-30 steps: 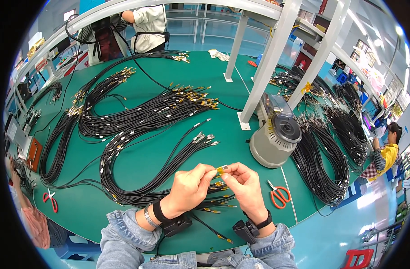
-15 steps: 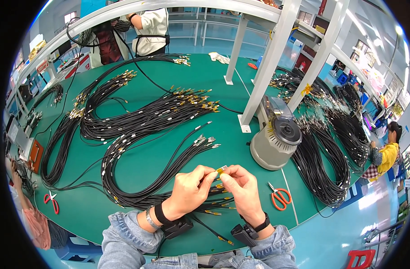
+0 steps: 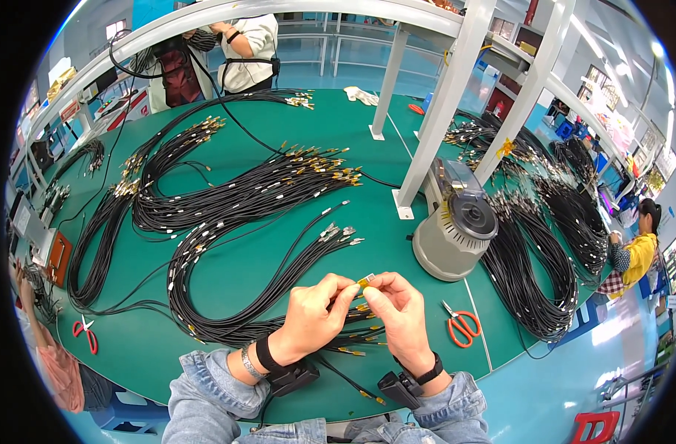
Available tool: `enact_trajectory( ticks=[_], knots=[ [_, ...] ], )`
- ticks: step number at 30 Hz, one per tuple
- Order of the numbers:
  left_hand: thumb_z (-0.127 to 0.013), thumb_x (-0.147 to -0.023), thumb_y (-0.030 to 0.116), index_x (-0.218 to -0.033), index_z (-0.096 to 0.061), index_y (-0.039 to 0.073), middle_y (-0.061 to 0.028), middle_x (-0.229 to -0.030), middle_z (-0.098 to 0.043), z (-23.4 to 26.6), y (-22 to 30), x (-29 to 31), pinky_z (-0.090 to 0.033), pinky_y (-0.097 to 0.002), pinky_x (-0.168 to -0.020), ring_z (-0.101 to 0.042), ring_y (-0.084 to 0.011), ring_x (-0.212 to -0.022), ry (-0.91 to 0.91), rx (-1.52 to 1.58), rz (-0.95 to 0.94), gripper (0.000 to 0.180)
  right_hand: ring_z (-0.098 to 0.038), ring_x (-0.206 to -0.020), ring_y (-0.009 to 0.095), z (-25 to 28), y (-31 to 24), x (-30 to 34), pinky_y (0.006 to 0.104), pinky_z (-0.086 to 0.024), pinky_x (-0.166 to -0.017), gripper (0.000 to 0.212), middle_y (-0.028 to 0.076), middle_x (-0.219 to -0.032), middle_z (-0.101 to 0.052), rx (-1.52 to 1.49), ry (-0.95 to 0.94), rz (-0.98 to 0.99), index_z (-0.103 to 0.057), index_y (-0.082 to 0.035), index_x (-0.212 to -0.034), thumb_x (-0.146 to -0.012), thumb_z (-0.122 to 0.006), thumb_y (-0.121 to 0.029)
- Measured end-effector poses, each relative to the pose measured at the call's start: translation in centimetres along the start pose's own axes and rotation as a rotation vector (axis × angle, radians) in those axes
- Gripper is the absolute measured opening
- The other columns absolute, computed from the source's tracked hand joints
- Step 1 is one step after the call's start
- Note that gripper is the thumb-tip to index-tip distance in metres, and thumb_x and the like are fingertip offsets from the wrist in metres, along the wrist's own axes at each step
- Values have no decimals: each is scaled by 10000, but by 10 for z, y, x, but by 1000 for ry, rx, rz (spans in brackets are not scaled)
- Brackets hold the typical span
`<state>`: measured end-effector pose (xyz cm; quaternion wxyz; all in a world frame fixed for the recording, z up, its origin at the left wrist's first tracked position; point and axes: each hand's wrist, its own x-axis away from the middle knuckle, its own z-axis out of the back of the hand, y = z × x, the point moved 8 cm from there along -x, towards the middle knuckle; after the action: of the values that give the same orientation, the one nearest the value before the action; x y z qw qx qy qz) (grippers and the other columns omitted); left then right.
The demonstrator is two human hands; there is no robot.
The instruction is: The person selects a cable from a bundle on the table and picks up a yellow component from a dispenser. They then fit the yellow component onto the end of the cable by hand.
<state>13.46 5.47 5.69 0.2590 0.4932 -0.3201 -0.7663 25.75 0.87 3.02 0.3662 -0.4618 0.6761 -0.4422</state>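
My left hand (image 3: 312,317) and my right hand (image 3: 401,314) meet over the near middle of the green table. Both pinch the end of a black cable, where a connector wrapped in yellow tape (image 3: 365,280) sticks up between the fingertips. The fingers hide most of that cable. Beneath and beside my left hand runs a curved bundle of black cables (image 3: 205,307), its yellow-taped ends fanning out under both hands. Orange-handled scissors (image 3: 464,328) lie to the right of my right hand, blades a little apart.
A grey machine with a round dark top (image 3: 456,237) stands at the right, beside white metal posts (image 3: 445,111). Cable bundles (image 3: 242,192) cover the table's left and far right. Red-handled scissors (image 3: 91,337) lie far left, a white glove (image 3: 361,95) at the back. Other people work around.
My hands stay almost in place, with the connector tilted very slightly between the fingertips. Across the table, a person in white has raised a forearm.
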Motion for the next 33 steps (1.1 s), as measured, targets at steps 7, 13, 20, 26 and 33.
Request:
enact_trajectory(
  ticks=[7,13,20,26,33],
  knots=[
    [-610,-845,56,-813,-588,-3,-78,-548,-559,-4,-1,0,-389,-269,-393,-536,-140,-421,-54,6,20,71,-451,-671,32,-1,-3,0,175,-341,-568,66,-16,-817,-554,15,-40,56,-597,4,-860,-843,-624,-54],
    [-565,-885,86,-818,-580,-2,-49,-526,-546,-6,-4,-2,-373,-254,-399,-507,-103,-425,-119,170,154,112,-464,-676,37,-1,-2,1,176,-349,-573,68,-10,-820,-556,-7,-41,40,-599,10,-864,-845,-626,-50],
    [-488,-950,182,-817,-573,10,1,-518,-518,-15,-11,1,-314,-206,-399,-415,-46,-418,-353,480,426,234,-503,-705,65,-2,-4,1,188,-405,-634,77,17,-829,-553,4,-60,142,-587,18,-853,-845,-629,-45],
    [-422,-981,246,-823,-562,33,25,-504,-480,-26,-11,6,-253,-191,-381,-332,-22,-394,-543,739,610,300,-522,-716,82,-2,-7,-2,199,-424,-658,87,28,-835,-550,40,-112,171,-573,20,-849,-846,-629,-46],
    [-403,-986,277,-839,-558,32,24,-518,-477,-28,-17,8,-247,-183,-387,-312,-21,-390,-556,802,632,325,-538,-722,81,0,-3,-4,203,-437,-648,88,33,-847,-561,6,-84,95,-567,16,-849,-856,-617,-56]
  ],
)
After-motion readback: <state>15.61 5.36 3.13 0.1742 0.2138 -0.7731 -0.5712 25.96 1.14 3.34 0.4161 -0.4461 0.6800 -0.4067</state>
